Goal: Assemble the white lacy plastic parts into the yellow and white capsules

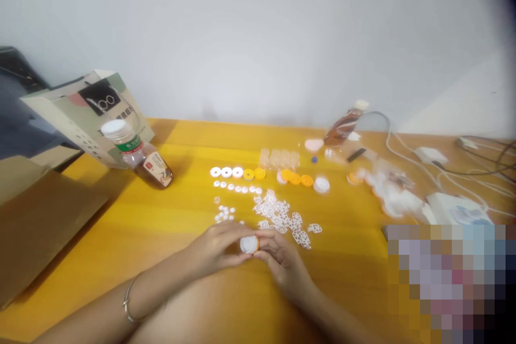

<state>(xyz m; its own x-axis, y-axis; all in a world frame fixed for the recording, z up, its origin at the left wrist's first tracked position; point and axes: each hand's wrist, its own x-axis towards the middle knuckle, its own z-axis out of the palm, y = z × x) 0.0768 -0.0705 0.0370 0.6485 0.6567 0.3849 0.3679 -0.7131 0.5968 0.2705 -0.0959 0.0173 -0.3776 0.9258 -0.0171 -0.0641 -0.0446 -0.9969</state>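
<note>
Between my two hands is a small round cap (249, 244), white on the face turned to me and orange along its right edge. My left hand (215, 247), with a bracelet on the wrist, pinches its left side. Fingers and thumb of my right hand (278, 258) grip the right side. Just beyond lie a heap of white openwork plastic pieces (278, 212) and a group of small white discs (224, 214). Farther back runs a row of small white parts (237, 189), then white rings (226, 172) and yellow rings (253, 173).
Clear cylinders (279, 159) and orange rings (296, 178) lie farther back. A tea bottle (139, 156) and paper bag (92, 118) stand left, beside cardboard (48, 226). At right are a drink bottle (345, 124), crumpled plastic (391, 193), cables (439, 172) and a pixelated area.
</note>
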